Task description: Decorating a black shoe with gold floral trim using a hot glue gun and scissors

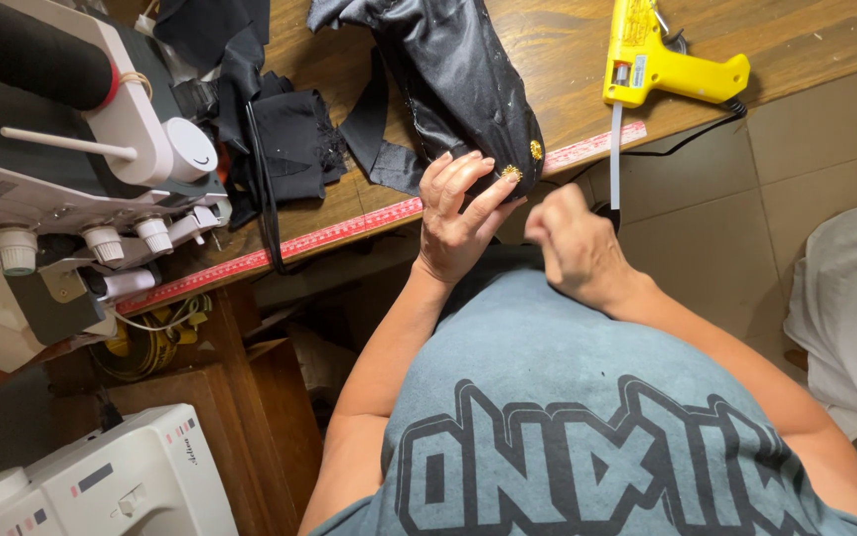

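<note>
We saw the black garment [468,79] lying on the wooden bench [568,50], its long axis running from the far edge of the view down toward the person, its rounded end pointing at the bench's near edge, where a red measuring strip [349,226] ran. Two small gold studs [513,173] sat near that end. The left hand [458,213] rested on the end of the garment, fingers spread flat over the cloth and touching it just beside one stud, not closed round anything. The right hand [572,243] hung just beside it, off the bench edge, blurred, fingers drawn together; we could not tell whether it pinched anything. A yellow glue gun [662,60] lay on the bench well to the right, nozzle toward the near edge. A white overlock machine [61,169] stood at the left.
</note>
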